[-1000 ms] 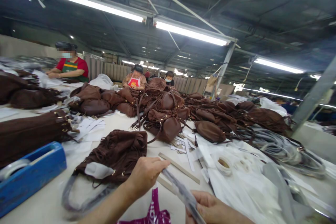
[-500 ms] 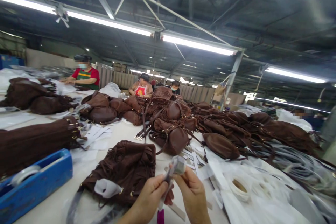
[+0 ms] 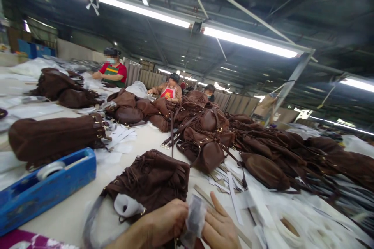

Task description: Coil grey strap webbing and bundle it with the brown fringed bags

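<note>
At the lower middle, my left hand (image 3: 171, 218) has its fingers closed at the edge of a small dark piece wrapped in translucent white sheet (image 3: 195, 216). My right hand (image 3: 220, 225) lies against the other side of this wrapped piece, fingers stretched out and thumb raised. Just beyond my left hand is a dark brown fringed bag (image 3: 154, 181) on the table. Its strap (image 3: 95, 210) curves out to the left, covered in pale film. White wrapping (image 3: 127, 205) also covers a part near its gold ring. What lies under my hands is partly hidden.
A blue tape dispenser (image 3: 70, 177) stands at left, near another brown bag (image 3: 58, 136). Piled brown bags (image 3: 201, 151) fill the table's far side. White paper strips (image 3: 232, 190) and a white roll (image 3: 288, 229) lie at right. Co-workers (image 3: 113, 71) are across the table.
My left hand has closed at the wrapped piece's edge, and my right hand has gone from pinching to stretched fingers against it. The wrapped piece is lower. The camera view has shifted left.
</note>
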Available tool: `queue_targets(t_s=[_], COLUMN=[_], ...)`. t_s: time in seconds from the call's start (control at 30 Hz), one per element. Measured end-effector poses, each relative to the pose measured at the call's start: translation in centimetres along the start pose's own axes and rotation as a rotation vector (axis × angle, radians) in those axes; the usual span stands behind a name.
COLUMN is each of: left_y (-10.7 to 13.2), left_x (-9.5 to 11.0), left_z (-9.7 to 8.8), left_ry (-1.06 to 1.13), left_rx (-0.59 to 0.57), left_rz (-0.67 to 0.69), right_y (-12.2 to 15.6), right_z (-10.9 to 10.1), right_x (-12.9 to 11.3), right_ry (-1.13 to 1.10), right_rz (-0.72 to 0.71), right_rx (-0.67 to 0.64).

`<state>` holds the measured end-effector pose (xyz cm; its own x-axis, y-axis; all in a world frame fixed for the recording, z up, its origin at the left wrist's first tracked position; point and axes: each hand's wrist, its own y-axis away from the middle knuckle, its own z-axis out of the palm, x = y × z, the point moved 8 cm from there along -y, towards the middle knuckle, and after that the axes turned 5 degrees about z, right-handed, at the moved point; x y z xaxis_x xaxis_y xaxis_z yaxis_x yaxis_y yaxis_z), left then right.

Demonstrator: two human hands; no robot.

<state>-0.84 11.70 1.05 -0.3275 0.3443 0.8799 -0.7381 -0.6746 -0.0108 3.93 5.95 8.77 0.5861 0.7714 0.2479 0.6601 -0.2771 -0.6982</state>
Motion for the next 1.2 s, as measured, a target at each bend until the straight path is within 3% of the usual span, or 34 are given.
queue_targets(t_s=[0.17,0.33,0.47,0.57,0.6,0.63,0.73,0.8,0.9,1.0,1.1,1.2], left_y=[0.7,0.8,0.6,0.8,1.0,1.1,1.2,1.0,0.7,1.1,1.8,2.1], left_x=[-0.8,-1.8,-1.2,0.2,0.8,1.4,1.7,0.7,-1.1,-2.5,-3.3,-3.7], left_z=[0.2,-0.8,-0.7,-0.6,-0.6,-0.6,0.3,0.8,1.7,2.5,2.8,2.9], left_ry=[-0.043,-0.015,-0.104,-0.312,-0.454,-0.641,-1.274,-1.537,-1.746,-1.913,-2.010,-2.028], left_rx=[-0.078,0.087,0.159,0.178,0.190,0.199,0.176,0.132,0.050,-0.027,-0.069,-0.075], left_rz=[-0.106,-0.169,-0.104,-0.002,0.042,0.078,0.109,0.081,0.133,0.294,0.436,0.492], right_y=[0.5,1.1,2.1,4.7,5.6,6.5,10.4,11.9,10.6,10.9,11.9,12.0], right_z=[0.2,1.2,1.2,1.0,0.5,-0.1,-0.5,1.2,3.9,5.6,6.4,6.4], right_x=[-0.2,-0.4,-0.1,0.1,0.6,1.8,6.3,6.0,3.3,1.8,1.3,1.2], right_ry=[0.025,0.033,0.027,-0.022,-0.071,-0.144,-0.488,-0.751,-1.066,-1.259,-1.323,-1.397], right_rz=[0.051,0.152,0.138,0.089,0.142,0.281,1.077,1.444,1.539,1.616,1.630,1.640], right_rx=[0.060,0.098,-0.042,-0.204,-0.196,-0.143,0.031,-0.016,-0.236,-0.344,-0.449,-0.490])
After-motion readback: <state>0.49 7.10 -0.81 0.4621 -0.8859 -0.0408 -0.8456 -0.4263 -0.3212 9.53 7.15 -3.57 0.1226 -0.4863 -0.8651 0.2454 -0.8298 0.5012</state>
